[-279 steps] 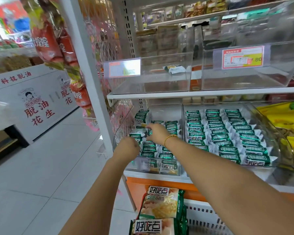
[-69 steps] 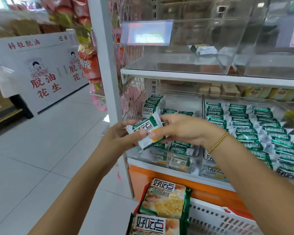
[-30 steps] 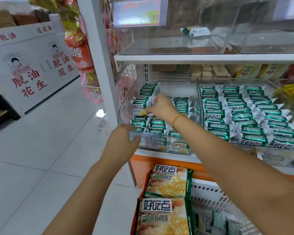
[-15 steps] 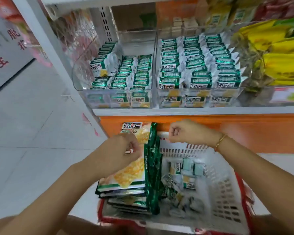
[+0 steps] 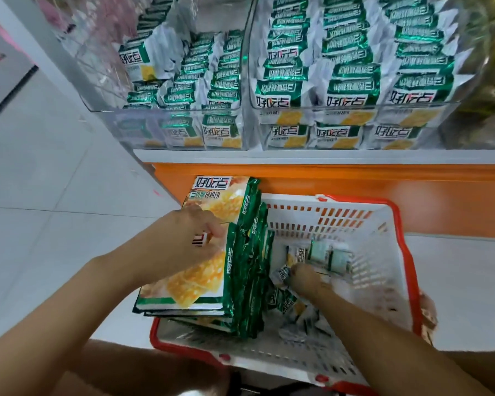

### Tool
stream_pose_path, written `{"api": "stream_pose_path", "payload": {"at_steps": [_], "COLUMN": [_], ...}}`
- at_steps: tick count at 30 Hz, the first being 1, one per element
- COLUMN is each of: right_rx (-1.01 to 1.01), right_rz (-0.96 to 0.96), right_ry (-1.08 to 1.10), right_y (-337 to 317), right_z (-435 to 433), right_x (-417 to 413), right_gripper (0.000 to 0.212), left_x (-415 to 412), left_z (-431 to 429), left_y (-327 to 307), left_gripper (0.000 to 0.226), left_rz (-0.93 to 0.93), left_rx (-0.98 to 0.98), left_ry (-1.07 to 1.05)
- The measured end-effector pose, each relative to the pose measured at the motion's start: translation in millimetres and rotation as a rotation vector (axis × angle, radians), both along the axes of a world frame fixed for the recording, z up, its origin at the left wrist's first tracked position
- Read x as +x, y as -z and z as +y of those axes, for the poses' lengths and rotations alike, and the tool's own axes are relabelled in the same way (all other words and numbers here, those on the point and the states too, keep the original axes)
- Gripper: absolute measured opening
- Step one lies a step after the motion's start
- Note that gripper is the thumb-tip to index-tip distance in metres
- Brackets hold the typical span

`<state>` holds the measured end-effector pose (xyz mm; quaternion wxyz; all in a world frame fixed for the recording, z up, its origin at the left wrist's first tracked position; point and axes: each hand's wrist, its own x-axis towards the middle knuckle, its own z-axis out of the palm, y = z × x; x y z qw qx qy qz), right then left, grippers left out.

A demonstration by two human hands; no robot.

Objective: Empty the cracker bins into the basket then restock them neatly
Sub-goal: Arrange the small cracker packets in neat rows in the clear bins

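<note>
left hand (image 5: 189, 247) leans on the big packs (image 5: 189, 284), grip unclear, propping them aside so right hand (image 5: 306, 280) can curl round a small packet (image 5: 281, 275) in the basket (image 5: 383, 238).

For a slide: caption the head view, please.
Right hand reaches among small cracker packets in the basket; left hand rests on large bags.

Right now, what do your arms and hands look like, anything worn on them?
Both forearms are bare, with no sleeves in view and no gloves. The left hand shows no ring or watch. The right hand is motion-blurred, so I can't tell whether its wrist carries anything.
</note>
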<state>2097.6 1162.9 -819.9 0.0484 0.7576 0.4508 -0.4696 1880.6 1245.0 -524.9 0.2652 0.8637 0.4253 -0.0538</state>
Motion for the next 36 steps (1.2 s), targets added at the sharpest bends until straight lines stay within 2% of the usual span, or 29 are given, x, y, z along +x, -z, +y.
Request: {"api": "stream_pose_path", "payload": {"at_steps": [4,7,10,13,15,19,25,29,31,32,34,36], "right_rx": [0.034,0.015,-0.020,0.022,0.140,0.292,0.179,0.066,0.097,0.131,0.157,0.156], "right_rz": [-0.039,-0.048,0.043,0.156,0.207,0.163,0.110,0.189,0.238,0.248,0.252,0.280], "right_ry": [0.102,-0.010,0.030,0.223,0.415,0.600,0.661,0.621,0.659,0.688,0.749,0.828], "right_y": [22,20,8,-4,-8,-4,3,-2,0,1,5,6], "right_z": [-2,1,7,7,4,9,19,26,26,26,24,25], "right_x": [-19,-25,-18,-5,3,17,12,4,-3,-6,-11,-14], "right_gripper": [0.027,0.017,0.032,0.045,0.049,0.050,0.047,0.032,0.053,0.055,0.041,0.040], "left_x": [2,5,6,6,5,5,4,4,5,5,5,5], "left_z": [5,7,8,9,9,5,4,5,6,6,6,6], "left_y": [3,4,4,4,3,1,1,0,0,0,0,0], "left_gripper": [0.008,0.011,0.011,0.009,0.009,0.007,0.007,0.009,0.010,0.010,0.011,0.012], "left_rz": [0.023,0.029,0.042,0.041,0.039,0.018,0.000,0.023,0.032,0.035,0.047,0.051], "left_rx": [0.000,-0.008,-0.024,-0.032,-0.031,-0.024,-0.029,-0.028,-0.033,-0.035,-0.035,-0.034], "left_ry": [-0.039,-0.041,-0.038,-0.034,-0.040,-0.059,-0.081,-0.077,-0.079,-0.075,-0.067,-0.063]}}
